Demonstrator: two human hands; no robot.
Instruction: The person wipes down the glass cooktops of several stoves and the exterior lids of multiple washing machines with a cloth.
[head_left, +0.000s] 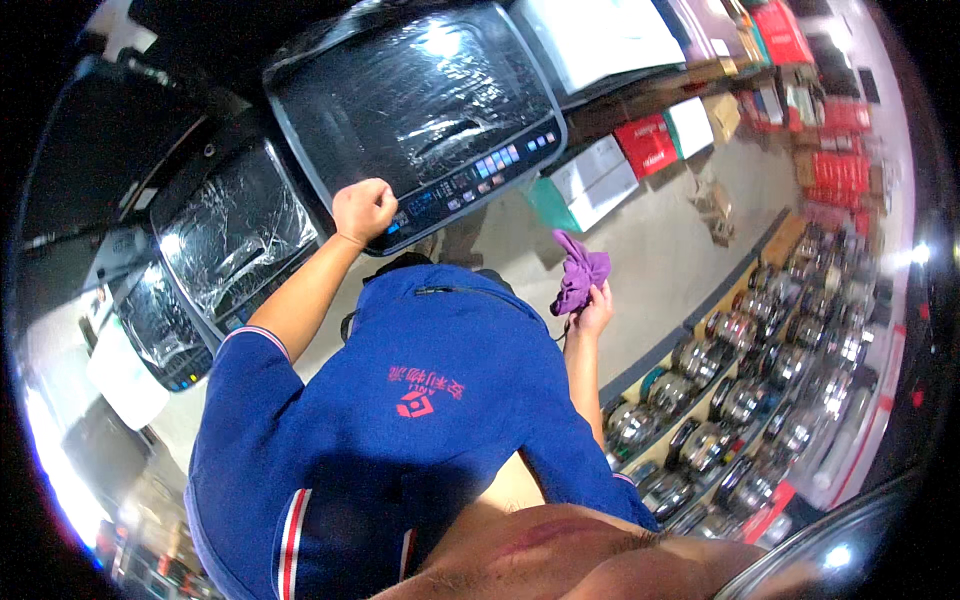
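My left hand (365, 210) is curled into a fist at the near left corner of a large black appliance (420, 97), which looks like a top-load washing machine. Its glossy lid wears wrinkled clear film, and a control panel (472, 176) with lit-looking buttons runs along the near edge. Nothing shows in this fist; whether it touches the panel is unclear. On the right, away from the machine and over the floor, my right hand (592, 311) grips a bunched purple cloth (581, 274) by its lower side. The cloth's upper end sticks out loosely.
More film-covered black appliances (232, 225) stand at the left. White boxes (600, 184) and a red box (646, 145) sit on the floor beyond the cloth. Long shelves of glass-lidded cookware (697, 360) line the right side, with stacked red boxes (836, 169) behind.
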